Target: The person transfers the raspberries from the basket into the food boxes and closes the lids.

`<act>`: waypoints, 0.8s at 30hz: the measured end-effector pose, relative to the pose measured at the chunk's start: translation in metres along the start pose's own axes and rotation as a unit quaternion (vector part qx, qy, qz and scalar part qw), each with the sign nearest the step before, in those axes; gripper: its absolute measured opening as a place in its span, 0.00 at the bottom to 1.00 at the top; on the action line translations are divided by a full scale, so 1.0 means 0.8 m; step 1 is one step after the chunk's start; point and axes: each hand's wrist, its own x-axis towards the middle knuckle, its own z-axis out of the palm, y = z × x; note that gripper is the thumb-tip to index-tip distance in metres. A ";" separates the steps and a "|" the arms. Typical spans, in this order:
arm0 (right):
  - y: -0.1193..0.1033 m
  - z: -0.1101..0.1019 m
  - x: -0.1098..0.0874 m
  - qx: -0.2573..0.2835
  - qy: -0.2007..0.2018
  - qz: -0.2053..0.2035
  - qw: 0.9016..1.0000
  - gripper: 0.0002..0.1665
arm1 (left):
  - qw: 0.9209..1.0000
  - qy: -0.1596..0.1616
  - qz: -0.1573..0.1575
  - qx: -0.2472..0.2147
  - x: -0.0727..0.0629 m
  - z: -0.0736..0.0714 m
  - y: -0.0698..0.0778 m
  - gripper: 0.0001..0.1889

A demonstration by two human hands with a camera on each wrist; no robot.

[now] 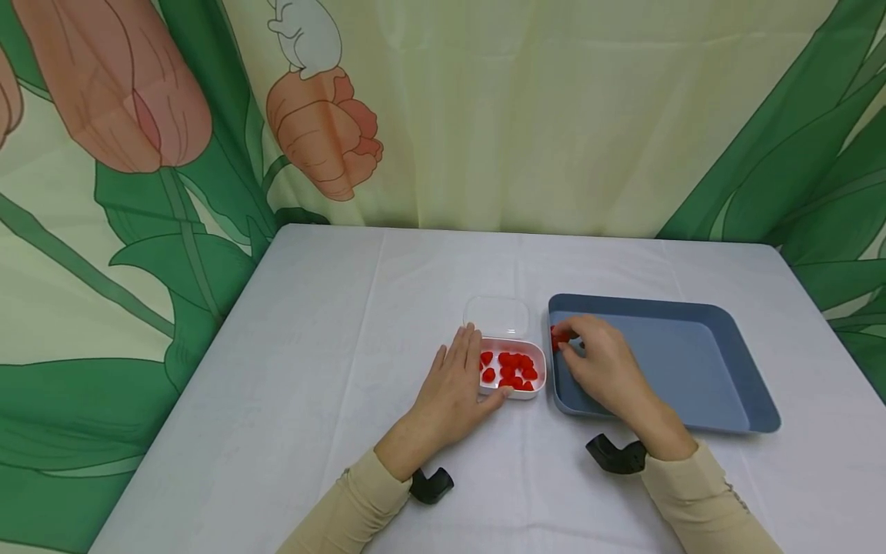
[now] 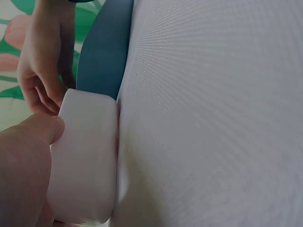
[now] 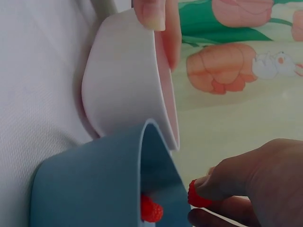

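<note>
My left hand [image 1: 448, 388] lies along the left side of a small white box [image 1: 544, 373], fingers straight and thumb on its near rim. Several red raspberries [image 1: 508, 362] sit inside the box; the hand hides its left end. Over the left end of a blue-grey tray [image 1: 681, 358], my right hand [image 1: 605, 368] pinches a raspberry [image 3: 197, 195] between thumb and fingers. In the right wrist view, other raspberries [image 3: 151, 211] lie low inside the tray, beside its wall. The box stands close against the tray's left side.
A clear plastic lid [image 1: 496, 316] extends behind the white box. A white cloth [image 1: 291, 400] covers the table, with a printed curtain [image 1: 512, 115] hanging behind it. Black wrist mounts [image 1: 616, 455] protrude beneath both wrists.
</note>
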 end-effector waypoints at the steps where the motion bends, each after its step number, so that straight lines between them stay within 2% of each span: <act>1: -0.002 0.000 0.000 0.002 0.002 -0.004 1.000 0.10 | 1.000 0.001 0.001 -0.001 0.000 0.000 0.000 0.50; 14: -0.024 0.006 0.004 0.002 -0.003 -0.041 0.999 0.12 | 1.000 0.011 0.010 0.004 0.001 0.003 -0.003 0.50; 24: -0.042 0.016 0.006 0.012 -0.024 -0.037 0.999 0.13 | 1.000 0.017 0.019 0.007 -0.001 0.000 -0.002 0.49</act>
